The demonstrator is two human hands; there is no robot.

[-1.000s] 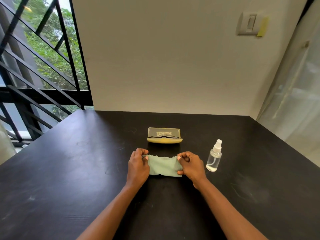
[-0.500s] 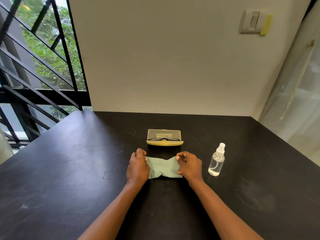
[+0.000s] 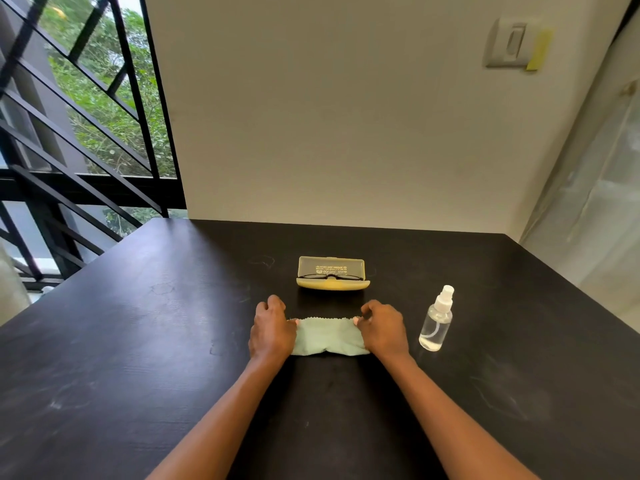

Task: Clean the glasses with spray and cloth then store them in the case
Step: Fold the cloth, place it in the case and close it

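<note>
A pale green cleaning cloth point(image 3: 329, 337) lies stretched between my hands on the black table point(image 3: 138, 341). My left hand point(image 3: 272, 329) pinches its left end and my right hand point(image 3: 382, 329) pinches its right end, fingers curled. Beyond the cloth a yellow glasses case point(image 3: 332, 285) stands open with its clear lid up, and black-framed glasses point(image 3: 330, 276) lie inside it. To the right of my right hand a small clear spray bottle point(image 3: 436, 320) with a white nozzle stands upright.
The table meets a beige wall point(image 3: 329, 133) at the back. A black metal railing point(image 3: 69, 150) and window are at the left, a translucent curtain point(image 3: 595, 202) at the right. A wall switch point(image 3: 512, 43) sits high on the right.
My hands have pulled the cloth's ends a little further apart, so the cloth lies flatter and straighter. The case, glasses and bottle have stayed where they were; the camera tilted slightly.
</note>
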